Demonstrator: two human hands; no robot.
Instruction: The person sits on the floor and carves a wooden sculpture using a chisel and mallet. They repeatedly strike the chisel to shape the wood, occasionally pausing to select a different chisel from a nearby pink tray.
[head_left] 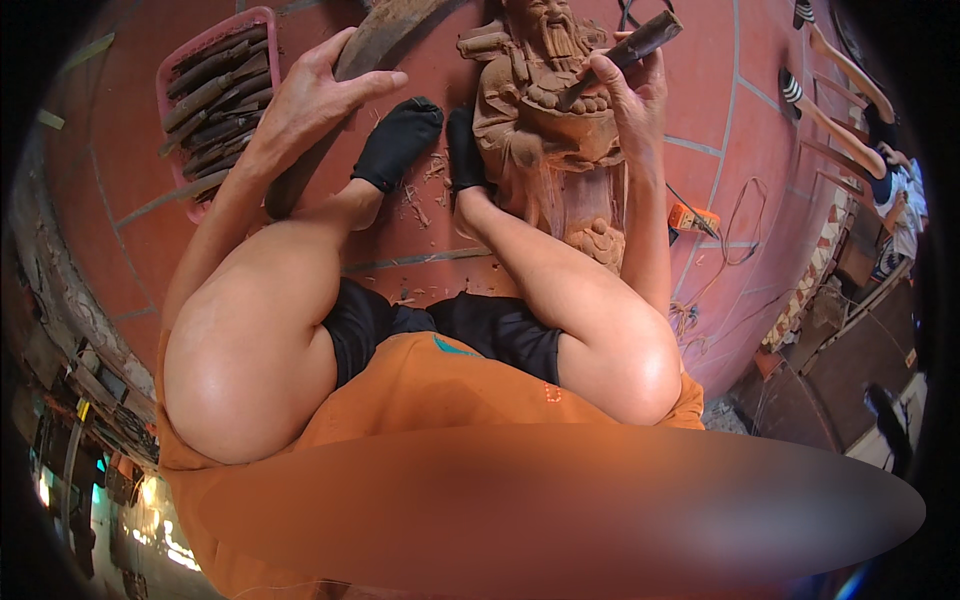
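Observation:
Between my feet and my right arm lies a carved wooden figure (545, 140) of a bearded person in robes. Over its chest, my right hand (637, 95) grips a dark carving chisel (643, 42), its narrow end slanting down left onto the carving. My left hand (318, 100) is open, thumb stretched to the right and fingers extended, over a long curved piece of wood (395, 35). That wood passes under the hand toward my left foot; whether the palm touches it I cannot tell.
At left, a pink plastic basket (163, 90) holds several dark carving tools (215, 95). Wood chips (415, 205) litter the red tiled floor near my black-socked feet. An orange electrical box (692, 218) with a cord lies right. Another person's legs (845, 135) show at far right.

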